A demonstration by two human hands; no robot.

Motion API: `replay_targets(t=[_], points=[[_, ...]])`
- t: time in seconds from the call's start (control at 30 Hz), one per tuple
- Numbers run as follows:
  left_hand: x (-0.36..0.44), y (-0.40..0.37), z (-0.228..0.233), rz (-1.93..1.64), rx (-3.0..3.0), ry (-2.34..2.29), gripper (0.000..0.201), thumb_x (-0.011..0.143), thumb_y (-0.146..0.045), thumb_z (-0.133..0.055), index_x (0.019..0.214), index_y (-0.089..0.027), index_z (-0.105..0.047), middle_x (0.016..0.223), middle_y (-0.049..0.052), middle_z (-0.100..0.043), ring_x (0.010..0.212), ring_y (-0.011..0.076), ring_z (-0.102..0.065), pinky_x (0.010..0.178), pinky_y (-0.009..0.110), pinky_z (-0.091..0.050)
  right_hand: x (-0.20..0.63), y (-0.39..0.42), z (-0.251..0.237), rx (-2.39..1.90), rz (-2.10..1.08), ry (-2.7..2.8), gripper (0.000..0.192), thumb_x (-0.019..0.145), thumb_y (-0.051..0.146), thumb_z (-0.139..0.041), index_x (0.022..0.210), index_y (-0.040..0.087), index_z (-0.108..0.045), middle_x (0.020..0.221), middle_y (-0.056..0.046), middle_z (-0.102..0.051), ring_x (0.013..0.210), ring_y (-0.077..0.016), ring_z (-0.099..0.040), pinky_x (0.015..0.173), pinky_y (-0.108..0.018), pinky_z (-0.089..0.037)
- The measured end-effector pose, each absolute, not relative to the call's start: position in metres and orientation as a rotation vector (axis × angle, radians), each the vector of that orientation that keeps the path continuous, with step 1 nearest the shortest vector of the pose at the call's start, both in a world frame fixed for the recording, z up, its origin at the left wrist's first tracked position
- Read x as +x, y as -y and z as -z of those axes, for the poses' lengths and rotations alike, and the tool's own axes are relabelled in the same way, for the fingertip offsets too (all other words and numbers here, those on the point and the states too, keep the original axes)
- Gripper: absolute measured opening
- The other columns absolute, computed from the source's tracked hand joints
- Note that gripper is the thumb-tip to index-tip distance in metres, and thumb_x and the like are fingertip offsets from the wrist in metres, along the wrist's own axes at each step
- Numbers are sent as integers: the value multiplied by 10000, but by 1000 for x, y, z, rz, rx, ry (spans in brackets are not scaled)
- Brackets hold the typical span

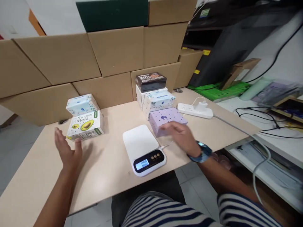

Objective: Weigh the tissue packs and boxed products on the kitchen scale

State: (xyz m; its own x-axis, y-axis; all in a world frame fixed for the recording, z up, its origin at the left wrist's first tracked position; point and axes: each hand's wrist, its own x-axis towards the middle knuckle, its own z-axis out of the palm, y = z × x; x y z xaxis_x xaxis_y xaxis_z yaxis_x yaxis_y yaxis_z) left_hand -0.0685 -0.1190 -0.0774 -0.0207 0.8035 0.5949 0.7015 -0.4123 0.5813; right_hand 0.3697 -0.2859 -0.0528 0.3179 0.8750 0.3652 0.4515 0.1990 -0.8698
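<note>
Striped shirt (163, 214): foreground.
Right hand (183, 137): just before purple box (163, 118); cannot tell grip.
Left hand (68, 152): empty, beside avocado box (86, 125).

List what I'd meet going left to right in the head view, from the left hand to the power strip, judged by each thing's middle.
Left hand → avocado-print box → scale → purple box → right hand → white power strip.
</note>
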Motion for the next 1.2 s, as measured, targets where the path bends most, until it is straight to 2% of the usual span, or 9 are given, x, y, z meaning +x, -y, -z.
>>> replay_targets(t=[0.13,0.2,0.3,0.37,0.5,0.6,0.8,1.07,1.2], points=[[18,156,69,-1057,2070,-1156,999,1016,-756,-574,1824,-376,-126,1930,68,-145,1781,386,-215,1433,639,-286,460,291,85,-1461,-262,733,730,813,903,-720,1100,234,-787,1183,-131,-849,1168,-309,-798,1076,-557,-647],[76,170,64,-759,1900,-973,1068,979,-794,-619,1826,-396,-103,1935,27,-96,1791,383,-177,1437,618,-290,486,284,97,-1482,-326,647,917,727,987,-690,1250,234,-725,1342,-164,-802,1294,-331,-760,1104,-574,-636],[164,180,57,-536,1662,-907,1177,929,-818,-687,1830,-304,-131,1933,70,-96,1797,399,-124,1468,570,-225,496,271,105,-1550,-418,692,1072,723,1047,-588,1401,219,-648,1556,-212,-689,1466,-350,-670,1210,-590,-568],[215,183,54,-501,1559,-869,1131,957,-741,-723,1814,-241,-178,1918,132,-175,1791,400,-172,1478,554,-202,487,266,107,-1589,-476,774,1047,749,1037,-586,1386,210,-671,1569,-213,-685,1486,-351,-653,1277,-584,-508],[270,194,52,-640,1415,-763,881,1009,-527,-759,1710,-187,-347,1780,208,-472,1685,400,-439,1419,581,-363,460,272,104,-1609,-575,928,977,841,998,-553,1348,181,-725,1430,-214,-779,1360,-367,-729,1254,-576,-530],[265,211,42,-706,1391,-699,727,1024,-467,-733,1653,-225,-459,1707,147,-583,1640,378,-509,1407,583,-390,451,294,92,-1606,-522,974,989,909,977,-475,1440,171,-688,1498,-212,-746,1419,-371,-695,1259,-570,-525],[196,250,0,-1001,1470,-761,627,966,-470,-803,1548,-271,-679,1647,19,-663,1711,387,-406,1415,575,-385,433,326,48,-1412,-359,1222,757,1061,786,-481,1564,245,-647,1527,-132,-744,1442,-318,-697,1172,-487,-619],[124,259,30,-1165,1322,-1122,582,966,-458,-789,1502,-237,-726,1563,59,-738,1626,382,-531,1385,583,-425,381,292,61,-1253,-839,1565,841,1056,833,-419,1673,280,-566,1595,-84,-706,1496,-294,-666,1247,-469,-572],[112,257,52,-996,1433,-1128,647,1020,-516,-721,1601,-246,-629,1689,80,-627,1659,370,-490,1417,574,-358,384,266,83,-1408,-594,1542,1033,959,981,-344,1541,211,-711,1468,-157,-778,1409,-359,-713,1215,-551,-573]])
